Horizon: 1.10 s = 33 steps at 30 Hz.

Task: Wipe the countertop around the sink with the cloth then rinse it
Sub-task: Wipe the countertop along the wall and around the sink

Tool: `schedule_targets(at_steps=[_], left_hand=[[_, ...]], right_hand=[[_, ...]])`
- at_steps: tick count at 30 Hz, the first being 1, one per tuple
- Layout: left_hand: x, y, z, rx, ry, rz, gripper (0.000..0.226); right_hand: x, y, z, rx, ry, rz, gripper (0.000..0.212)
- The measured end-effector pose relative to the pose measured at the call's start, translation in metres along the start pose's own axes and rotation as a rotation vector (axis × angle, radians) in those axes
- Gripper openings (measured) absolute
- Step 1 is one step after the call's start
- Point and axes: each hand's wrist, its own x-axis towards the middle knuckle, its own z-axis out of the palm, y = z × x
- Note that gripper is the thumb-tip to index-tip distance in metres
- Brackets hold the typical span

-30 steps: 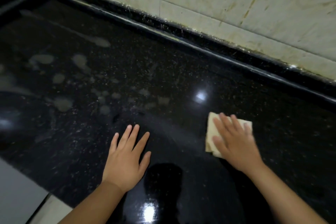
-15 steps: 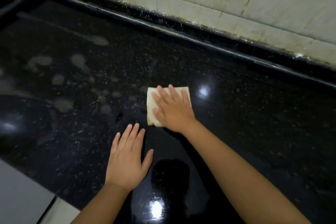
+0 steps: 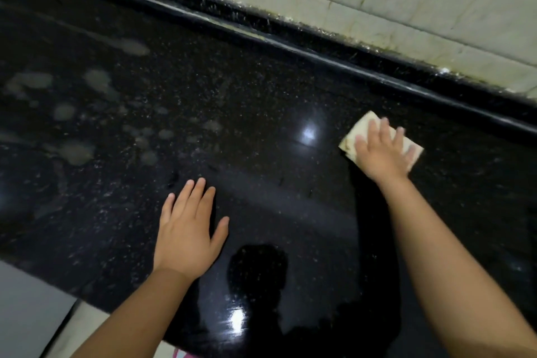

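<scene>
I have the cloth (image 3: 377, 136), a folded pale pad, flat on the black worktop (image 3: 261, 90) near its back edge and toward the right, just short of the raised black lip (image 3: 290, 46) under the stained wall tiles (image 3: 406, 9). My right hand (image 3: 383, 154) lies on top of it, fingers straight and spread, pressing it down rather than gripping it. My left hand (image 3: 189, 229) rests flat and empty near the front edge, fingers apart, well clear of the cloth. Pale dried smears (image 3: 75, 151) and fine speckling cover the left half of the worktop. I judge the wiping step is in hand, with rinsing some way off; no sink is in view. The next move calls for firm downward pressure while sweeping the cloth leftward across those smears, keeping it folded under my palm.
</scene>
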Motion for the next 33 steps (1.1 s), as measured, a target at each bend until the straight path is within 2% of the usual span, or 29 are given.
schedule_targets(at_steps=[2, 6, 8, 11, 14, 18, 21, 25, 28, 33], left_hand=[[0.000, 0.000, 0.000, -0.020, -0.002, -0.011, 0.058], [0.000, 0.001, -0.001, -0.023, -0.005, -0.017, 0.059], [-0.001, 0.001, -0.001, -0.030, -0.014, -0.023, 0.060], [-0.002, 0.002, -0.001, -0.048, -0.045, -0.042, 0.064], [-0.003, 0.002, -0.001, -0.060, -0.057, -0.045, 0.068], [-0.003, 0.003, -0.002, -0.031, -0.075, -0.024, 0.063], [-0.003, 0.002, -0.002, -0.033, -0.072, 0.001, 0.058], [0.001, 0.000, -0.001, 0.001, -0.058, 0.047, 0.053], [0.000, 0.000, -0.001, -0.042, -0.061, 0.026, 0.055], [0.000, -0.001, 0.000, -0.002, -0.056, 0.045, 0.053]], right_hand=[[-0.003, -0.044, 0.008, 0.026, -0.024, -0.081, 0.055], [-0.065, -0.093, 0.040, -0.084, -0.083, -0.441, 0.057], [-0.108, -0.080, 0.056, -0.140, -0.008, -0.633, 0.059], [-0.158, -0.021, 0.070, -0.201, 0.008, -0.763, 0.051], [-0.161, 0.057, 0.064, -0.247, 0.000, -0.746, 0.049], [-0.099, 0.102, 0.022, -0.186, 0.040, -0.323, 0.068], [-0.042, 0.083, -0.006, -0.006, 0.022, 0.018, 0.056], [0.023, 0.011, -0.017, 0.143, 0.039, 0.198, 0.055], [0.045, -0.054, -0.009, 0.121, 0.010, 0.086, 0.055], [-0.014, -0.133, 0.030, -0.072, -0.039, -0.510, 0.056]])
